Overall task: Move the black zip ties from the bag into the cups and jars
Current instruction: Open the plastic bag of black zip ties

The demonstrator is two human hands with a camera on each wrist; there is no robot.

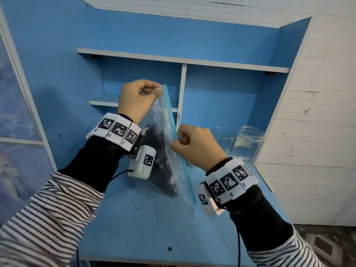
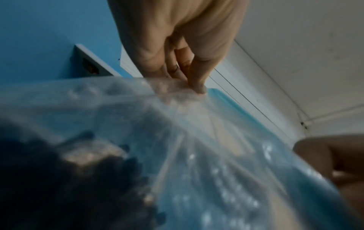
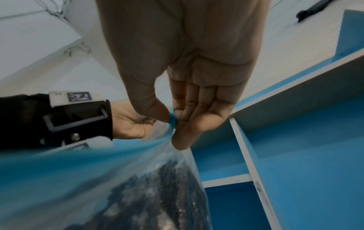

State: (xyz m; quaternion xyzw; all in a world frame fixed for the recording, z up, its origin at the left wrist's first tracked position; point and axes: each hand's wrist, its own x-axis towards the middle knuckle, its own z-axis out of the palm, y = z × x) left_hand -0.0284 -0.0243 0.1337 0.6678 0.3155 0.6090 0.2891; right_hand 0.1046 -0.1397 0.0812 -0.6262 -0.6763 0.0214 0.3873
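Observation:
A clear plastic bag [image 1: 169, 162] with a blue zip strip hangs tilted above the blue desk, its lower corner near the desktop. A dark heap of black zip ties [image 1: 163, 170] fills its lower half. My left hand [image 1: 154, 91] pinches the bag's top corner; from the left wrist its fingertips [image 2: 197, 87] press the plastic. My right hand [image 1: 180, 139] pinches the blue strip [image 3: 171, 121] midway down its edge. A clear glass cup [image 1: 223, 139] and a clear jar [image 1: 250, 143] stand behind my right hand, at the desk's back right.
The blue desk [image 1: 134, 228] has a hutch with white-edged shelves [image 1: 183, 60] and an upright divider [image 1: 183, 89] behind the bag. A white ribbed wall [image 1: 317, 132] borders the right side. Cables hang from both wrist cameras.

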